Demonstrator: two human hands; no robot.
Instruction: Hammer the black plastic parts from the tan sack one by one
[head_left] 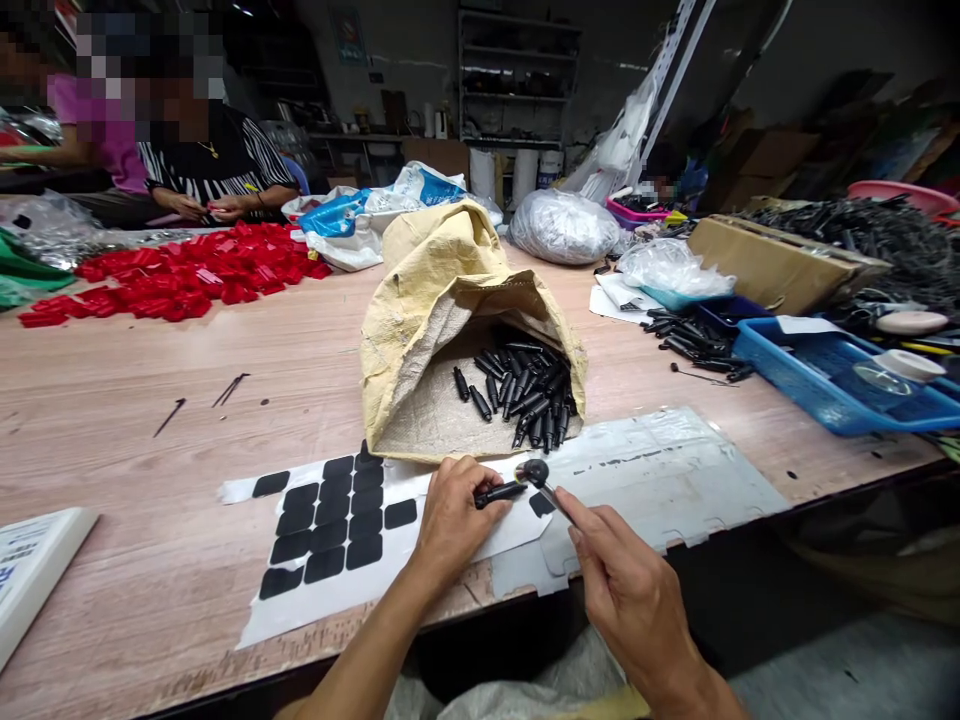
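Observation:
My left hand is closed around a black cylindrical handle, its far end pointing right. In my right hand is a thin metal rod with a round black head, pinched between the fingers. That head is close by the tip of the black handle; I cannot tell whether they touch. Just beyond my hands, a yellow woven sack lies with its mouth facing me, and many similar black handles are inside it. Under my left forearm lies a white backing sheet with black rounded-square stickers.
A grey-white sheet covers the table edge at right. Blue trays and loose black parts are further right. Red pieces are heaped at far left, near a seated person. A white box stands near left.

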